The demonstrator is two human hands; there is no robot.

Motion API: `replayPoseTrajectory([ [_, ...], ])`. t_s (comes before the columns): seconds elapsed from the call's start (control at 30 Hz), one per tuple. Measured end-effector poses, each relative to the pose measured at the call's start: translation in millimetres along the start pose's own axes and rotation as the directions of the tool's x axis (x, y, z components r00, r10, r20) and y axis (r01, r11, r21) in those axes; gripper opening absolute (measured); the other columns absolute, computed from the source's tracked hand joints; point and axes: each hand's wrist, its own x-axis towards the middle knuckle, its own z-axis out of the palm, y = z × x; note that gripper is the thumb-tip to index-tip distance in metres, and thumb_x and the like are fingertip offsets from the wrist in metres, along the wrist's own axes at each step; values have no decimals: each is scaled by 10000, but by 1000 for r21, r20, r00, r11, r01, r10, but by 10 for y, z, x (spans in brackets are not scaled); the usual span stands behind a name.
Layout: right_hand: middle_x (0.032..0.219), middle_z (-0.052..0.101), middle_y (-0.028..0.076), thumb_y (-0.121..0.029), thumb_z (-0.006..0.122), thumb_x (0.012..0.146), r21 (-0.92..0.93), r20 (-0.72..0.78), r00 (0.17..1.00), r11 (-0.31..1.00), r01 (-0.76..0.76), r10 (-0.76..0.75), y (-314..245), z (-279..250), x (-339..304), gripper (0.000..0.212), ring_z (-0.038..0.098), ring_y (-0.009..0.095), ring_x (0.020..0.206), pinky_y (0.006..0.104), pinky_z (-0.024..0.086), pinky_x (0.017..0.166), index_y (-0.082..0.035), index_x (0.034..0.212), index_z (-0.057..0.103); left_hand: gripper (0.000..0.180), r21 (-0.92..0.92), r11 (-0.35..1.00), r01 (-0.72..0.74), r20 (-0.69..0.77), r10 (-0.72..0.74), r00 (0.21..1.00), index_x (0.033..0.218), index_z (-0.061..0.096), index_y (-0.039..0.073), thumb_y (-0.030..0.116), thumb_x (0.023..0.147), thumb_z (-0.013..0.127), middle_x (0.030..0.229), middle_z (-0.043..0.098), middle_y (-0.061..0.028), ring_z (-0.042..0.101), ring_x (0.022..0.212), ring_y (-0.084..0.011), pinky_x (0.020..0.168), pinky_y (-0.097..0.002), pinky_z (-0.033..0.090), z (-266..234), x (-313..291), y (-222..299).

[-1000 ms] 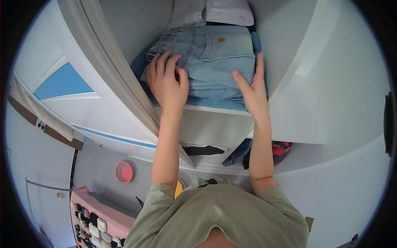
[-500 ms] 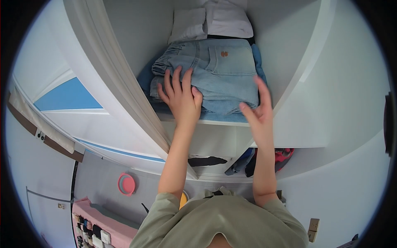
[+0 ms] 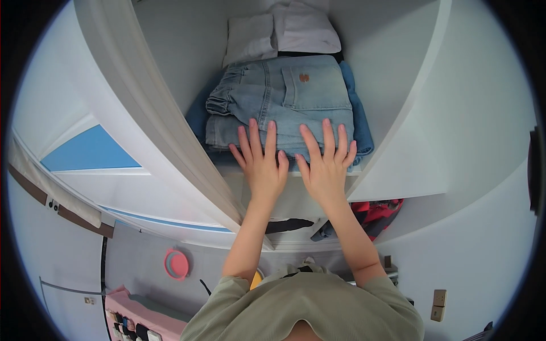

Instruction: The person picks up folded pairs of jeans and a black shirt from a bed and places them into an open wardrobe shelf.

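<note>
"Jeans (image 3: 273, 111), folded and light blue, lie straight ahead of your hands on the wardrobe shelf (image 3: 232, 181), don't they?"

"They do, and partly beneath your fingers. Your left hand (image 3: 263, 167) has its fingertips on the front part of the fold, short of the gathered waist; your right hand (image 3: 324, 170) has its own beside it, short of the back pocket (image 3: 318, 91)."

"Are you gripping the denim?"

"Your fingers are spread and laid on it, not pinching. Your thumbs point toward the front edge, near each other with a gap between."

"And around the pile?"

"Darker denim (image 3: 358, 116) shows past both sides of the jeans, and two pale folded cloths (image 3: 307, 31) lie behind them."
</note>
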Motion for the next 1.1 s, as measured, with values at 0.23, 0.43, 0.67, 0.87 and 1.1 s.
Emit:
replayPoseTrajectory([
  [0.23,1414,321,92,-313,608,793,-40,-39,999,999,-22,20,-17,42,-11,519,257,325,1295,501,125,1032,-267,1293,477,569,39,999,-37,24,36,999,1381,326,128,218,833,447,1455,203,-194,151,1338,-422,1041,-610,61,30,4,-1],
  [0.43,1407,331,93,-275,621,774,25,26,999,999,-35,35,-36,-108,-34,528,256,328,1304,532,147,1036,-261,1285,487,549,-70,997,-25,41,28,999,1346,393,118,180,808,483,1441,263,-172,198,1334,-395,1050,-590,77,-177,-1,56],
  [0.67,1383,366,105,-182,606,758,288,-9,996,955,-78,84,-166,-359,-163,484,270,345,1296,556,150,1045,-187,1236,530,478,-309,950,-41,-9,40,999,1212,522,91,77,735,541,1332,416,-132,330,1268,-368,1042,-545,194,-519,-183,106],
  [0.87,1370,375,120,-153,617,742,312,34,990,940,-141,137,-278,-495,-390,481,284,359,1280,542,177,1042,-156,1216,540,384,-405,911,-81,-14,82,997,1104,578,45,33,723,535,1204,528,-132,462,1149,-344,977,-438,332,-696,-303,167],
  [1.1,1373,364,123,-157,622,745,279,27,981,941,-192,193,-355,-682,-664,481,274,366,1276,538,192,1033,-154,1218,537,376,-500,865,-41,34,67,997,1093,574,31,14,719,533,1174,545,-142,500,1098,-333,940,-401,374,-802,-520,219],
])
